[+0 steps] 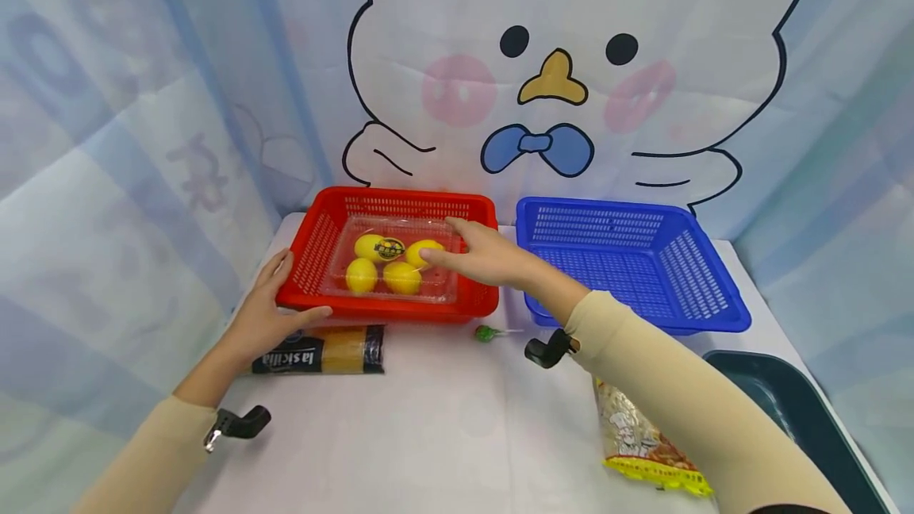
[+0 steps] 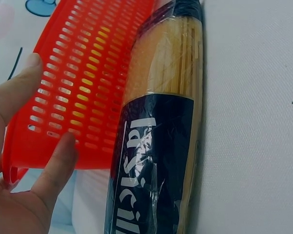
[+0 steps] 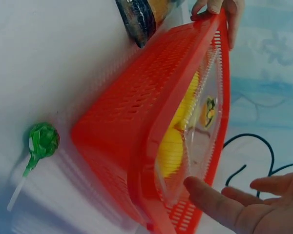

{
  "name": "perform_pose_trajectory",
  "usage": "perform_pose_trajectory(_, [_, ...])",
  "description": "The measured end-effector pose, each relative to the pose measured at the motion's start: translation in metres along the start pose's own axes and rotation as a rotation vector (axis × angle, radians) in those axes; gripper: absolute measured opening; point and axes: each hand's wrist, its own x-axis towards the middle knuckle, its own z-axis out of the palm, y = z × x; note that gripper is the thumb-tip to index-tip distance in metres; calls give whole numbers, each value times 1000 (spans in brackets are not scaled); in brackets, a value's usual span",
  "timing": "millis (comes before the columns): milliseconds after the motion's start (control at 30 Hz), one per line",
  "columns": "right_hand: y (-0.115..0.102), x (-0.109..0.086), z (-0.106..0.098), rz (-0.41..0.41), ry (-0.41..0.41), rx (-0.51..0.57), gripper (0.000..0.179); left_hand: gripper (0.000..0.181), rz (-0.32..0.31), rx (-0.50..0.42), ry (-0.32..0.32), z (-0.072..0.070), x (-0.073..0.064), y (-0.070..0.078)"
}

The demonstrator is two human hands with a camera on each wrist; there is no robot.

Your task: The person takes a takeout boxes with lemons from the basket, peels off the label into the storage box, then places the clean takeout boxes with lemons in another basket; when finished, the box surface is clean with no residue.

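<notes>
A red plastic basket stands at the back left of the table. Inside lies a clear lidded box with several yellow lemons and a round label. My left hand holds the basket's left front corner, fingers along the side rim and thumb at the front. Over the basket's right side is my right hand, thumb and fingers apart and nothing between them. In the right wrist view its fingertip is right at the edge of the clear box. Spaghetti in a dark-labelled pack lies before the basket.
A blue basket stands to the right of the red one. A green-wrapped lollipop lies between them, nearer the front. Under my right forearm is a yellow-edged snack bag, with a dark green tray at the right edge.
</notes>
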Motion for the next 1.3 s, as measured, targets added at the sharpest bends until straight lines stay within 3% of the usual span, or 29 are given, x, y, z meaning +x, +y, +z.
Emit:
perform_pose_trajectory(300, [3, 17, 11, 33, 16, 15, 106, 121, -5, 4, -3, -1, -2, 4])
perform_pose_trajectory(500, [7, 28, 13, 126, -13, 175, 103, 123, 1, 8, -11, 0, 0, 4])
perform_pose_trajectory(733, [7, 38, 10, 277, -123, 371, 109, 123, 1, 15, 0, -2, 0, 2])
perform_pose_trajectory(933, [8, 45, 15, 344, -163, 427, 107, 123, 1, 9, -7, -1, -1, 4])
perform_pose_trajectory(1167, [11, 57, 26, 432, -147, 508, 120, 122, -1, -3, -5, 0, -1, 2])
perform_pose_trajectory(1300, [12, 64, 30, 446, -155, 541, 115, 122, 1, -3, 0, 0, -1, 0])
